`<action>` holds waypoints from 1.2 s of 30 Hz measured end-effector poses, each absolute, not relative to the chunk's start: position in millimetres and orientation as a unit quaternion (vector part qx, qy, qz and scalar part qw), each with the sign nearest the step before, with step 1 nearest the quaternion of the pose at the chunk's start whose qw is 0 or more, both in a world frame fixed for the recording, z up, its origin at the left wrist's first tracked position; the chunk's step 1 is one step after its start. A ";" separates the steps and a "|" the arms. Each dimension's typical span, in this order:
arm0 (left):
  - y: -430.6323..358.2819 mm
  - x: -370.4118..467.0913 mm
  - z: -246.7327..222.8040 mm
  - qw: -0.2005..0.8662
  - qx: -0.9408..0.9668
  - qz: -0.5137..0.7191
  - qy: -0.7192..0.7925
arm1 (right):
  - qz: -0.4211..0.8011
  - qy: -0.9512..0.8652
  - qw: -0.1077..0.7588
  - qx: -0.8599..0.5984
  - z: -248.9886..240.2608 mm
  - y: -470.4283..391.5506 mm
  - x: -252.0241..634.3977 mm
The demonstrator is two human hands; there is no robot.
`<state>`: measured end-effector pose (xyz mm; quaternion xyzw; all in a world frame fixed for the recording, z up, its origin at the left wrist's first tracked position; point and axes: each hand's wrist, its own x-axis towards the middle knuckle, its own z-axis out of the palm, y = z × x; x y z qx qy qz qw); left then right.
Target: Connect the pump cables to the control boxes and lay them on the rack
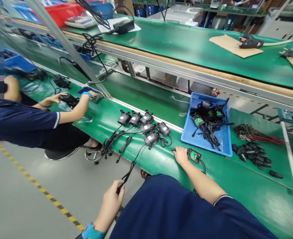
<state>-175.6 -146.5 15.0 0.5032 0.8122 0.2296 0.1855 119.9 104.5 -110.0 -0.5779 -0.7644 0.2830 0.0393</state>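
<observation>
Gripping a black cable (127, 175), likely light and limp, in the left hand (110, 203) off the near tabletop (165, 166) edge; pinching a dark piece (174, 150) with the right hand (181, 157), beside a tabletop circuit board (193, 155), probably fragile, best held by its black casing (199, 156).

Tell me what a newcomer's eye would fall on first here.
Probably the blue tray, right of centre, heaped with dark cables. Next, perhaps, the six black units clustered near the middle, one trailing a cord into the left hand. The right hand is in front of the tray, beside a green circuit board.
</observation>
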 end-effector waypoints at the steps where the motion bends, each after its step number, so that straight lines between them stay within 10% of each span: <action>1: -143.9 -173.0 28.3 0.156 0.522 0.244 0.802 | 0.303 -0.765 0.046 -0.566 -110.5 104.9 119.0; 13: -162.9 -166.9 78.0 0.351 0.602 0.199 0.689 | 0.530 -0.607 0.324 -0.495 -51.9 49.6 159.4; 36: -23.8 -80.7 67.4 0.380 0.737 0.279 0.485 | 0.592 -0.629 0.320 -0.389 60.4 1.1 142.7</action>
